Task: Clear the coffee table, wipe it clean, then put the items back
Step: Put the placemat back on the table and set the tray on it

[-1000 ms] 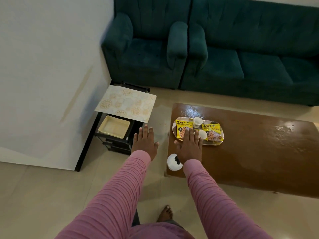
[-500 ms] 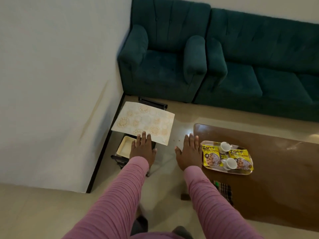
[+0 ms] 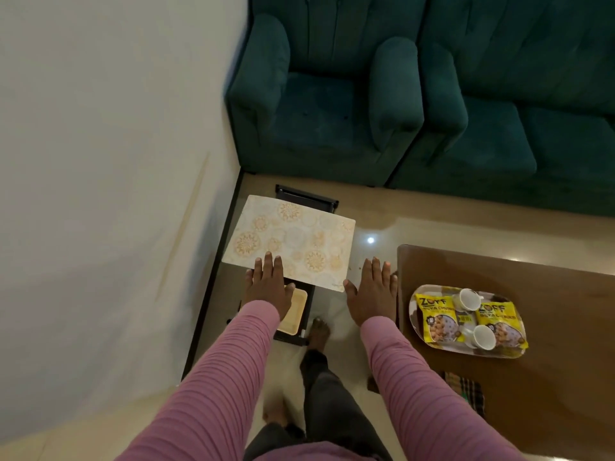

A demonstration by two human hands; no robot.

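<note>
Dim, warm indoor light; a ceiling-lamp glint on the floor point(image 3: 370, 240); wide-angle edge bending.

Brown counter point(image 3: 559, 314) sits on pale tiled floor point(image 3: 372, 224). Near its left end: oval tray point(image 3: 413, 311) w/ 2 yellow packets point(image 3: 437, 322) & 2 white cups point(image 3: 467, 299). Checked cloth point(image 3: 462, 390) lies on the counter, near side of the tray, apart from it. Well left of the tray, across the floor, black stand point(image 3: 306, 197) carries a patterned mat point(image 3: 293, 241) on top, cream dish point(image 3: 294, 311) on a lower shelf.
</note>
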